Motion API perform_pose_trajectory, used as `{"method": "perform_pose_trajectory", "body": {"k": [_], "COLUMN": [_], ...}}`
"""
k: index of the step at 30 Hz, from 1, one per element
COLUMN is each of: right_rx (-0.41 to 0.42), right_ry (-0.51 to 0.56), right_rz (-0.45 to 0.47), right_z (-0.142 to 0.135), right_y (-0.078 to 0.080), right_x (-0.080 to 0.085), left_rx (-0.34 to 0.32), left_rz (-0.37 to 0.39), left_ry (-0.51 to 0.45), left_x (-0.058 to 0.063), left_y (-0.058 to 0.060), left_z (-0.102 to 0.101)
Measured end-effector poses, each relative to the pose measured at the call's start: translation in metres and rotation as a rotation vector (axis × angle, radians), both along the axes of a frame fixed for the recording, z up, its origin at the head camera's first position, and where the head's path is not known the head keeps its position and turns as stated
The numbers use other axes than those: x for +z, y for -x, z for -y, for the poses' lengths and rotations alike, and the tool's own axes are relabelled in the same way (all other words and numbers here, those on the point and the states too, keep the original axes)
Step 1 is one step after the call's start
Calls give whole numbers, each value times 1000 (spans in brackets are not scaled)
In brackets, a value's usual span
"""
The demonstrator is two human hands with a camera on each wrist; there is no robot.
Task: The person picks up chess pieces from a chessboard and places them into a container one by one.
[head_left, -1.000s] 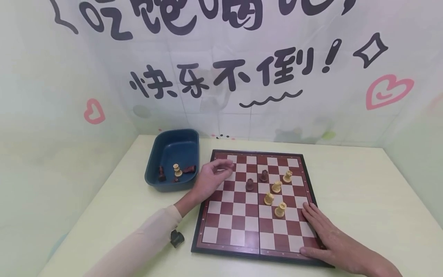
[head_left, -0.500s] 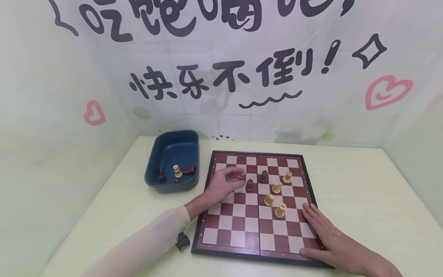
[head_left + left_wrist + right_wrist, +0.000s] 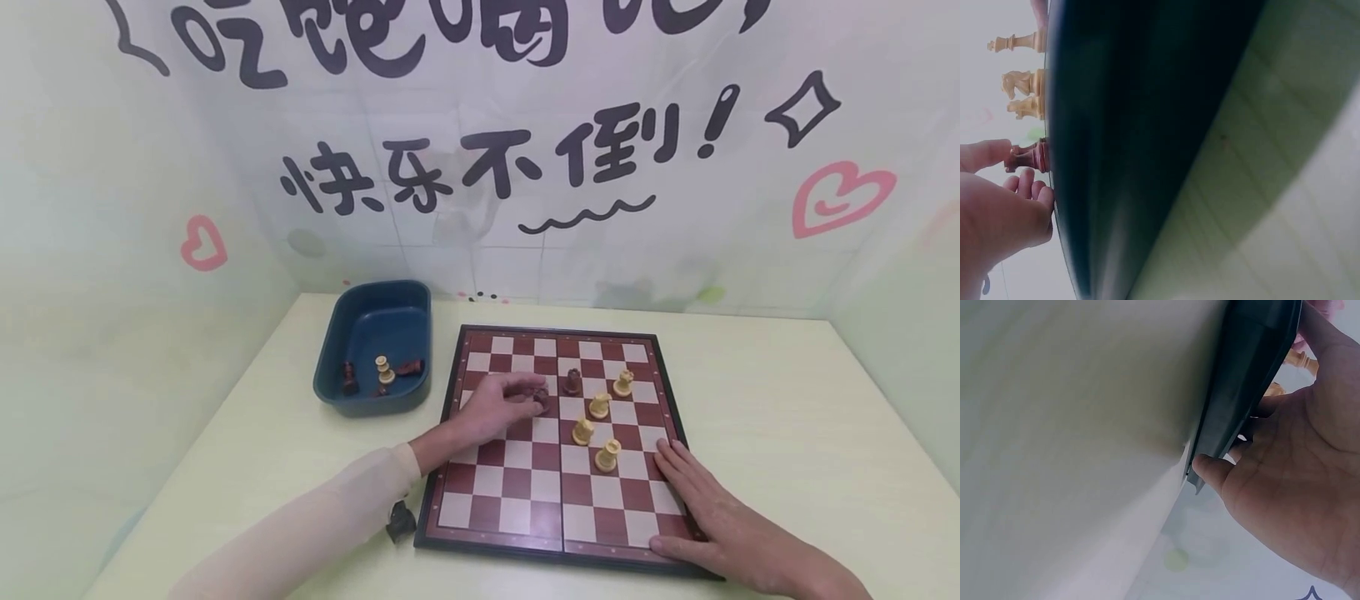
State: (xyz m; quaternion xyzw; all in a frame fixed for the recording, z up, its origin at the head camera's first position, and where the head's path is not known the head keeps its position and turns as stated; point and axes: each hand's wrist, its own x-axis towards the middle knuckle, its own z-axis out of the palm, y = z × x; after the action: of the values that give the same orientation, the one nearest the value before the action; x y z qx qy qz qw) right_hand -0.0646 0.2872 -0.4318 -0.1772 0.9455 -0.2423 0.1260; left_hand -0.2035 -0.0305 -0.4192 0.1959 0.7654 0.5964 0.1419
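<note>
My left hand [image 3: 491,412] is over the left half of the brown-and-white chessboard [image 3: 517,508]. Its thumb and fingers pinch a dark red rook [image 3: 1027,156], which stands upright on the board and is partly hidden by them in the head view. My right hand [image 3: 712,508] rests with extended fingers along the board's right edge, thumb at the near corner. Between the hands stand another dark red piece [image 3: 572,382], two cream knights [image 3: 598,406], and two taller cream pieces [image 3: 607,456].
A blue plastic bin [image 3: 375,408] stands left of the board; inside it lie several dark pieces, and one cream piece [image 3: 385,369] is upright. Behind the pale table [image 3: 787,400] hangs a white printed sheet [image 3: 480,267]. A small black device [image 3: 401,521] sits at my left sleeve.
My left hand has moved right and slightly nearer across the board, and its fingers have closed around the dark red rook. The right hand has stayed in place.
</note>
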Motion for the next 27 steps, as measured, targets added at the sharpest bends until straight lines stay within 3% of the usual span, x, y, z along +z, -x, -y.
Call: {"method": "perform_pose_trajectory", "body": {"k": [9, 20, 27], "right_rx": [0, -10, -8], "right_ry": [1, -11, 29], "right_rz": [-39, -55, -64], "right_z": [0, 1, 0], "right_y": [-2, -2, -4], "right_x": [-2, -1, -1], "left_rx": [35, -14, -20], "left_rz": [-15, -46, -25], "left_ry": [45, 6, -15], "left_x": [-4, -1, -4], "left_y": [-1, -5, -6], "left_z": [-2, 2, 4]}}
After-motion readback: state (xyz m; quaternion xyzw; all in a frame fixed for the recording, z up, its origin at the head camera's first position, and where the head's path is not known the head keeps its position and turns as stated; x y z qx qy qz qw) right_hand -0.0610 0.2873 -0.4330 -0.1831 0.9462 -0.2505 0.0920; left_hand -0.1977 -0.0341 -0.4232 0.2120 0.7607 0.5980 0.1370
